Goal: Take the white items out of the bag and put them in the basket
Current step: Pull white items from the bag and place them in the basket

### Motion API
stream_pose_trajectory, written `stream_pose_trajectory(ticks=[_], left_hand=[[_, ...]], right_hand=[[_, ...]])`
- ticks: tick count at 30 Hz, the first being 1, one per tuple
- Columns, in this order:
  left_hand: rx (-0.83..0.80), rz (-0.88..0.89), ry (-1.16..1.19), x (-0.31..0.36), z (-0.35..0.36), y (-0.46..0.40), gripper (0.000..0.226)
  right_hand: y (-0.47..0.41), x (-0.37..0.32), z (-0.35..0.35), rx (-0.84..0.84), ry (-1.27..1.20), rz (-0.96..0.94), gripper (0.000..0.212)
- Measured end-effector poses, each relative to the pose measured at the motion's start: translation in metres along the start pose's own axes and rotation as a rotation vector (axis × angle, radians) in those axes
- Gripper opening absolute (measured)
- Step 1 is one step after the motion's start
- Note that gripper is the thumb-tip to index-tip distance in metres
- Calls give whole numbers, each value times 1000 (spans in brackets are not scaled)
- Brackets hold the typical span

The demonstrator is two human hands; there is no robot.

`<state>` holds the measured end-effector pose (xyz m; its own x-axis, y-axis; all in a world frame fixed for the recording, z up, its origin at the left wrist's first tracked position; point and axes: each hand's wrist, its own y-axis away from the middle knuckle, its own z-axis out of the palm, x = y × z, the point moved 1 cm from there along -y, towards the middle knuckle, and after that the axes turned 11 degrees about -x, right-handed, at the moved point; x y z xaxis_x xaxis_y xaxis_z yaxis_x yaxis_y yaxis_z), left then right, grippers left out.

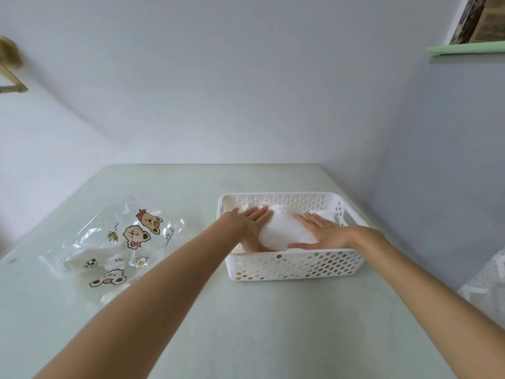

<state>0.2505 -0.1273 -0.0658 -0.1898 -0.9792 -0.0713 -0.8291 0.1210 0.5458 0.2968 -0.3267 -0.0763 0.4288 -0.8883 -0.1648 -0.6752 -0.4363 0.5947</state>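
Flat hands point(252, 218) point(322, 231) flank white item point(284, 232) in basket point(295, 265), lying near-left to far-right.

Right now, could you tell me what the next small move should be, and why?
Probably lift the left hand and reach back to the bag: both hands lie flat on the white item already in the basket, and something white seems to remain inside the bag.

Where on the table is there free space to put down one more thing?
The near table between the two forearms is bare, and so is the far strip between the basket and the wall. Left is taken by the clear bag. The basket is crowded: left hand and right hand press a white item.
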Motion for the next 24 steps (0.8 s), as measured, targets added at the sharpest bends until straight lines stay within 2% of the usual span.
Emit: stream_pose_trajectory(ticks=[2,5,8,11,14,16,18,20,24], left_hand=[[40,16,43,-1,-8,7,110],[208,88,208,-5,-22,24,109],[427,167,374,-17,-27,53,80],[631,212,449,-46,-5,96,52],[698,52,564,-82,51,139,52],[633,-133,598,-97,91,157,65],[526,-229,611,-104,119,158,75],[492,-268,610,-109,135,151,72],[499,-249,679,-117,149,141,59]], right_hand=[[9,1,-7,96,-179,-82,98],[26,3,-19,356,-482,-247,62],[40,-4,-25,609,-595,-342,26],[61,-34,-23,839,-599,-405,22],[83,-92,-3,796,-563,-591,24],[84,-133,20,698,-482,-657,19],[77,-170,41,637,-340,-636,15],[65,-198,54,637,-229,-578,17],[30,-230,73,558,36,-426,50]])
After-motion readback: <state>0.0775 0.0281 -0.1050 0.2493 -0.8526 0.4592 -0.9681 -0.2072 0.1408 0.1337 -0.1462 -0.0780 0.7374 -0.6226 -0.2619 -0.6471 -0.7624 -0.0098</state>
